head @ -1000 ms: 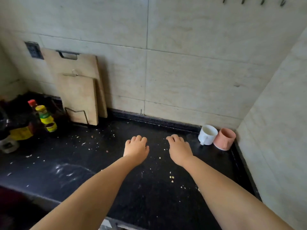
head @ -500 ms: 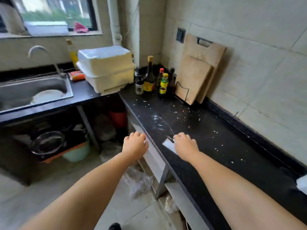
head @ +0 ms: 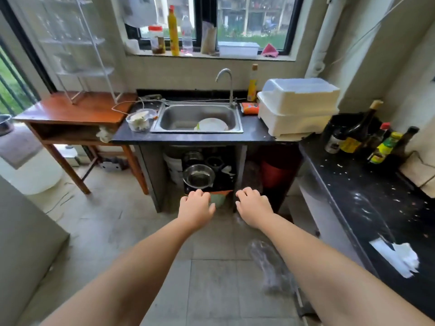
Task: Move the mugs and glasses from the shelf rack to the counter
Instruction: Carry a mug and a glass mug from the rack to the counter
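A white wire shelf rack [head: 77, 50] stands on a wooden table [head: 70, 111] at the far left; blurred clear glasses sit on its shelves. The black counter [head: 367, 196] runs along the right side. My left hand [head: 195, 208] and my right hand [head: 254, 205] are both stretched out in front of me over the floor, palms down, fingers loosely curled, holding nothing. Both hands are far from the rack and from the counter. No mugs are in view.
Straight ahead is a steel sink [head: 197, 118] with a plate, a faucet and a white dish box [head: 296, 107]. Sauce bottles [head: 367, 137] stand at the counter's far corner. A knife on white paper [head: 397, 255] lies near the counter's edge. A plastic bag [head: 270, 267] lies on the floor.
My view has swung left from the counter corner with the white and pink mugs, past the cutting boards, to the sink and rack. My hands stay outstretched and hold nothing.
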The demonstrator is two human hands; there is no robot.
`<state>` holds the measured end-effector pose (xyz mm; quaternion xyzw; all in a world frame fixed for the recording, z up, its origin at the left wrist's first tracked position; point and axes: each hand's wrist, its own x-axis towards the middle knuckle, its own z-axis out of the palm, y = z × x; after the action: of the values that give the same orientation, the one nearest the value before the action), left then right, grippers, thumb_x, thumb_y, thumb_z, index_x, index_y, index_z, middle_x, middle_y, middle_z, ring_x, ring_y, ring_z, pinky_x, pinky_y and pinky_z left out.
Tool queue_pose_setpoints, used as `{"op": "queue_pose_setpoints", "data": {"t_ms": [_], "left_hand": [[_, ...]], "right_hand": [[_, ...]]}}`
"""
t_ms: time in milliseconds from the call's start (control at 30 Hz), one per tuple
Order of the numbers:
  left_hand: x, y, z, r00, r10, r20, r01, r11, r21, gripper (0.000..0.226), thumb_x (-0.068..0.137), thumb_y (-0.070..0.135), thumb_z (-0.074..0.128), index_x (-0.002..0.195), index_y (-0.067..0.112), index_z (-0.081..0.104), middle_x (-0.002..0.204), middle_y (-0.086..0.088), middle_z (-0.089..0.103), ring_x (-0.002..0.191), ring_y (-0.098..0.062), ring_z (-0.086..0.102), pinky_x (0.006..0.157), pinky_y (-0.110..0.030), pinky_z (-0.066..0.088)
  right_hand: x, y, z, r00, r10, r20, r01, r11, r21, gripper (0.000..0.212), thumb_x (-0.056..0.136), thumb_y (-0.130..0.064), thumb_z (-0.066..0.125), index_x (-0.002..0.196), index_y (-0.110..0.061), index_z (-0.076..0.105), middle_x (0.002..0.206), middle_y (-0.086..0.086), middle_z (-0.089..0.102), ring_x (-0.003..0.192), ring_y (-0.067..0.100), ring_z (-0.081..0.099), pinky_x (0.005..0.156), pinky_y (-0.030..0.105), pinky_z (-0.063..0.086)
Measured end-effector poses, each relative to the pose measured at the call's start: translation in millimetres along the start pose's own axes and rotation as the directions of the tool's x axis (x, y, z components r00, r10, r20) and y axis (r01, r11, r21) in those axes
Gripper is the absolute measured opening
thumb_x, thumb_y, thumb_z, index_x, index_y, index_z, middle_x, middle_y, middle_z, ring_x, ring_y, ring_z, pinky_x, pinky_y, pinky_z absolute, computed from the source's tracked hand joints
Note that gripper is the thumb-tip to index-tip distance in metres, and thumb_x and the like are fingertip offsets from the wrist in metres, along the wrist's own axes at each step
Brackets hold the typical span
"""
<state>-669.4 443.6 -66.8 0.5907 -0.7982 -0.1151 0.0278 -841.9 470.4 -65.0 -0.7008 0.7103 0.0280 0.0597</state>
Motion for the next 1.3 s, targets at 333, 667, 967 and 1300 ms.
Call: {"op": "queue_pose_setpoints", "data": {"t_ms": [333,667,967,1300], "left_hand": [[8,-231,-71,0.966,-0.244,-0.086,0.244,0.970,-0.011,0.033,0.096,0.038,0.042,0.117,0.019,0.058,0.117,-0.004,0.059,0.113,-0.023,0.054,0.099,-0.040,0.043],[50,-344,-116,0.921,-0.373,-0.114,0.368,0.928,-0.064,0.035,0.097,0.036,0.040,0.122,0.017,0.056,0.122,-0.005,0.056,0.118,-0.024,0.051,0.103,-0.040,0.039],[179,-462,-167,0.883,-0.438,-0.168,0.418,0.897,-0.144,0.032,0.096,0.036,0.040,0.113,0.016,0.058,0.121,-0.005,0.056,0.119,-0.026,0.049,0.102,-0.041,0.040],[305,-573,-225,0.838,-0.503,-0.212,0.462,0.860,-0.217,0.031,0.095,0.037,0.042,0.111,0.015,0.057,0.118,-0.006,0.055,0.115,-0.027,0.050,0.095,-0.042,0.046]], "right_hand": [[110,-215,-13,0.973,-0.229,0.003,0.229,0.973,-0.010,0.038,0.099,-0.023,0.034,0.136,-0.016,0.041,0.137,0.008,0.044,0.125,0.030,0.043,0.098,0.045,0.038],[217,-338,-28,0.919,-0.395,0.016,0.395,0.919,-0.005,0.037,0.098,-0.024,0.036,0.134,-0.016,0.044,0.137,0.009,0.045,0.126,0.030,0.044,0.102,0.046,0.040],[392,-416,-72,0.869,-0.495,-0.016,0.493,0.868,-0.057,0.035,0.098,-0.025,0.036,0.132,-0.016,0.043,0.134,0.010,0.046,0.125,0.031,0.044,0.099,0.047,0.038],[547,-505,-108,0.837,-0.545,-0.058,0.539,0.838,-0.085,0.036,0.098,-0.025,0.038,0.133,-0.016,0.042,0.135,0.009,0.045,0.124,0.030,0.045,0.096,0.045,0.041]]}}
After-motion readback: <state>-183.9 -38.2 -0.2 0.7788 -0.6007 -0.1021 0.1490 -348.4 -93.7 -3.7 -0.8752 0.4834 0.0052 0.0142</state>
